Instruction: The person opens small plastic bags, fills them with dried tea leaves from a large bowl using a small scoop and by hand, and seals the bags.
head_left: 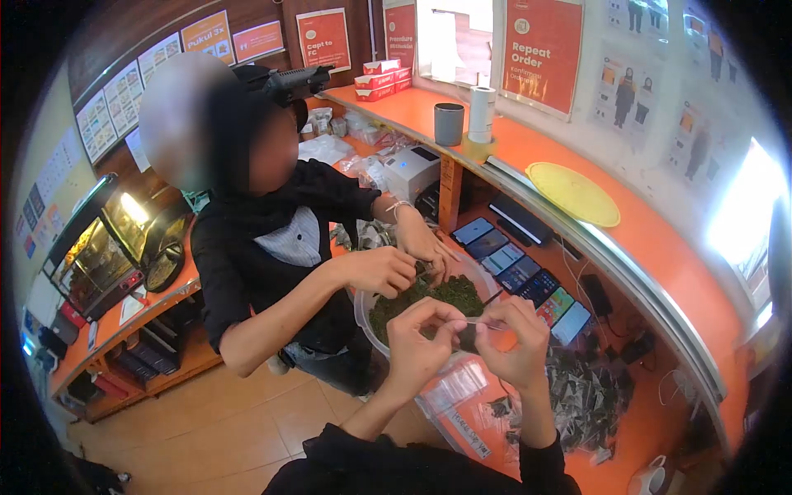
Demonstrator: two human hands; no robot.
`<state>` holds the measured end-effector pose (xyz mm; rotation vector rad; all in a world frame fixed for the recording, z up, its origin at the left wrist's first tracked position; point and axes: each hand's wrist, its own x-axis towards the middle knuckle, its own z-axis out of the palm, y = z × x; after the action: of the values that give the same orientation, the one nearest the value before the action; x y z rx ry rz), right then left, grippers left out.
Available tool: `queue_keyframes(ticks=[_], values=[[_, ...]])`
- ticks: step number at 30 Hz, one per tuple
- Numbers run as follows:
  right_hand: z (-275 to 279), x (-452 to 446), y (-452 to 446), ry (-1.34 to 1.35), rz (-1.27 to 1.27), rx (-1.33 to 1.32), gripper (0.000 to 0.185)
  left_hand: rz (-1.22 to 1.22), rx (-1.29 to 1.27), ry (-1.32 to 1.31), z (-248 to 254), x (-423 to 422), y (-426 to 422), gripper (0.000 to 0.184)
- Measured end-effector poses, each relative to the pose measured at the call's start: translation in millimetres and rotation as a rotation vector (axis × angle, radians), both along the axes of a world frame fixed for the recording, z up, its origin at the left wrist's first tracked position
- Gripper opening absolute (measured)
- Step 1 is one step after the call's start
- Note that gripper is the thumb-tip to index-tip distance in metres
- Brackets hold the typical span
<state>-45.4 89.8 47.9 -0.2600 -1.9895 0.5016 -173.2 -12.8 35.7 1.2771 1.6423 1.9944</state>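
Observation:
My left hand (pixel 422 338) and my right hand (pixel 516 337) are raised side by side, each pinching an end of a small clear plastic bag (pixel 474 320). Only its thin pale edge shows between my fingertips. Just beyond them is a clear plastic tub (pixel 363 312) of chopped dark green leaves (pixel 458 299). A co-worker's two hands (pixel 396 264) work over the tub's far side. Below my hands lie flat clear zip bags (pixel 458 384) on a labelled plastic lid (pixel 472 437). Many small filled packets (pixel 582 400) are heaped to the right of my right wrist.
Several phones (pixel 520 272) lie in a row under the raised orange shelf (pixel 528 140). On that shelf are a yellow lid (pixel 573 194), a grey cup (pixel 449 124) and a white roll (pixel 482 111). The co-worker (pixel 289 223) stands at the left. A white mug (pixel 648 477) sits at lower right.

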Motion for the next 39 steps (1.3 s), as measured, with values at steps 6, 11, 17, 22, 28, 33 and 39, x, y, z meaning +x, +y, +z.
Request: queue_keyframes(ticks=[6,11,17,22,28,33,39], values=[[-2.8,25.0,-6.4,-0.017,-0.027,0.027,0.017,-0.196,-0.023,-0.082,-3.7,23.6,4.9,0.004],[-18.1,66.4,-9.8,-0.029,-0.158,-0.078,0.015,-0.235,0.03,-0.178,-35.8,49.3,17.2,0.006],[-31.2,115.4,-11.0,-0.091,-0.347,-0.185,0.011,-0.395,-0.05,-0.229,-52.4,67.6,28.3,0.004],[-28.9,158.8,-1.9,-0.242,-0.739,-0.175,0.017,-0.243,0.059,-0.092,-41.5,46.6,16.5,0.014],[-102.9,112.0,3.4,-0.352,-0.585,-0.303,0.018,-0.297,-0.041,-0.141,-58.3,25.9,-17.5,0.017],[-236.0,46.7,20.3,-0.441,-0.39,-0.36,0.014,-0.211,-0.095,-0.178,-59.1,19.7,-38.1,0.018],[-272.2,28.6,39.6,-0.647,-0.516,-0.745,0.014,-0.106,-0.098,-0.103,-59.6,13.4,-52.4,0.018]])
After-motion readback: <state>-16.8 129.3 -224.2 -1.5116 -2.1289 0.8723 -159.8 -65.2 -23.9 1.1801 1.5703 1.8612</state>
